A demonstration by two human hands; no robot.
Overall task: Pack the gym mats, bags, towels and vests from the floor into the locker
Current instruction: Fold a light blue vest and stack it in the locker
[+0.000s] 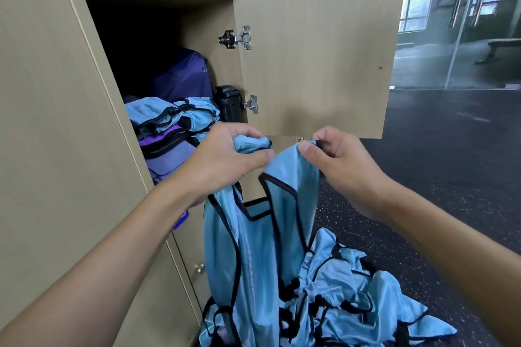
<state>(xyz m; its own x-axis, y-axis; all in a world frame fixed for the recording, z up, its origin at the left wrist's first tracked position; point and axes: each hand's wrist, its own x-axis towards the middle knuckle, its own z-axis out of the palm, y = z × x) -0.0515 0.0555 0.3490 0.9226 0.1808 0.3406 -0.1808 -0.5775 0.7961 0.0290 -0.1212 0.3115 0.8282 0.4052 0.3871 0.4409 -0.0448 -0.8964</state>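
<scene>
- Head view: the left hand [225,160] is clamped on one bunched shoulder of a blue vest [253,248]. The right hand [338,166] pinches the other shoulder between thumb and fingertip. The vest hangs at centre, running down to 6 o'clock.
- Its hem reaches the vest heap [352,290] on the floor [437,163] at 5 o'clock, so I judge a lift could drag tangled neighbours up with it.
- That right-hand pinch looks slight. The slippery fabric could slide free, leaving the vest hanging lopsided.
- At 10 o'clock the locker [208,25] already holds a vest stack [174,115] in front of a purple bag [183,76]. The stack sits close to the front lip, so pushing another on top could tip it out.
- At 1 o'clock the open door [318,59] stands near the right arm's likely path.
</scene>
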